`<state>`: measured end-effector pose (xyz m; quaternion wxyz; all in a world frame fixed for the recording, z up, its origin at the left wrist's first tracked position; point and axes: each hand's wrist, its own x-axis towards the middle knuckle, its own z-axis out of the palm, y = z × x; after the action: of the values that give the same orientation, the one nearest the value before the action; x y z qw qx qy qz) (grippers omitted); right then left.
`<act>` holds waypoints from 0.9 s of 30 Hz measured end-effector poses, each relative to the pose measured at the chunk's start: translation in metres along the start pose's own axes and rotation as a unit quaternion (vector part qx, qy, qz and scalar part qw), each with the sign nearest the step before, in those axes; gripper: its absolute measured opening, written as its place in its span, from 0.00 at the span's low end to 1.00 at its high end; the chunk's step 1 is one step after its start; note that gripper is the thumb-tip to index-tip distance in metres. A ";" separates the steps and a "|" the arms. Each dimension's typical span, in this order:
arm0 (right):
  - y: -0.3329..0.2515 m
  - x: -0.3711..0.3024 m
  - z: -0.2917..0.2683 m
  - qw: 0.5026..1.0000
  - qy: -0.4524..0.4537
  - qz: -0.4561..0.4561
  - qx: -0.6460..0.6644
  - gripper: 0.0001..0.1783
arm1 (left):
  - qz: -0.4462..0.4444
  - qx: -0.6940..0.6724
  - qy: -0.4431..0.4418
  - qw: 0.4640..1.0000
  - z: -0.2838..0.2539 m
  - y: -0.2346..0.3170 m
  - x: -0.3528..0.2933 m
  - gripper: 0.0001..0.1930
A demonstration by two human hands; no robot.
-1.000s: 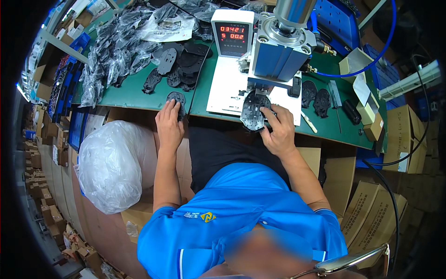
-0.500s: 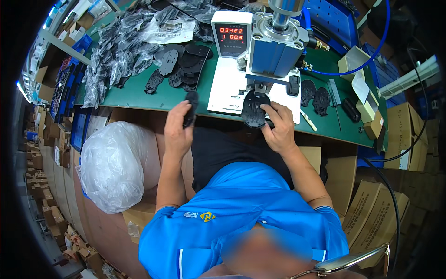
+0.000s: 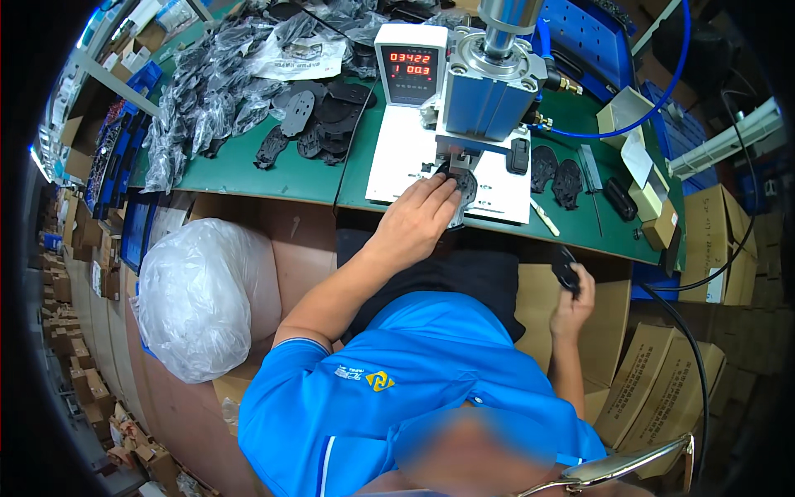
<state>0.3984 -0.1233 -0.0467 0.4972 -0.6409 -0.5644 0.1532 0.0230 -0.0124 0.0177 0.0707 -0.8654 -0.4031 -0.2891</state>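
Observation:
My left hand (image 3: 416, 217) reaches across to the press, its fingers closed on a black oval plastic plate (image 3: 466, 189) below the press head. Part of that plate is hidden by the fingers. Out past the bench's front edge on the right, my right hand (image 3: 575, 303) grips another black plastic plate (image 3: 566, 270), seen nearly edge-on. The bench press has a blue cylinder body (image 3: 484, 99) and a white base plate (image 3: 395, 161). Beside the cylinder stands a white counter box (image 3: 411, 66) with lit red digits.
Bagged black parts (image 3: 199, 103) and loose black plates (image 3: 319, 124) cover the green bench's left. Right of the press lie two black plates (image 3: 556, 176), a white-handled tool (image 3: 544, 217) and small boxes (image 3: 654, 195). Below are a plastic-wrapped bundle (image 3: 199, 298) and an open carton (image 3: 538, 311).
My left hand has moved right, carrying its plate to the press. My right hand has drawn the other plate away from the press, out to the right over the carton.

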 end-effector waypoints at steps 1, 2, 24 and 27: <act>0.024 -0.012 -0.017 1.000 0.026 0.008 0.000 0.24 | -0.004 -0.003 0.003 1.000 -0.001 0.002 -0.001 0.24; 0.038 -0.023 -0.036 0.998 0.034 0.053 -0.031 0.23 | -0.011 -0.002 0.006 1.000 -0.002 0.003 -0.003 0.24; -0.053 0.038 0.071 0.971 -0.114 -0.205 -0.046 0.28 | -0.111 -0.041 0.015 0.993 -0.001 0.018 -0.009 0.32; -0.102 0.059 0.108 0.943 -0.146 -0.296 -0.033 0.28 | -0.084 -0.036 0.040 0.995 0.009 0.016 -0.006 0.29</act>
<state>0.2766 -0.0350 0.0076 0.4108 -0.4310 -0.8001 0.0726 0.0354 -0.0236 0.0089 0.0311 -0.8182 -0.4602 -0.3431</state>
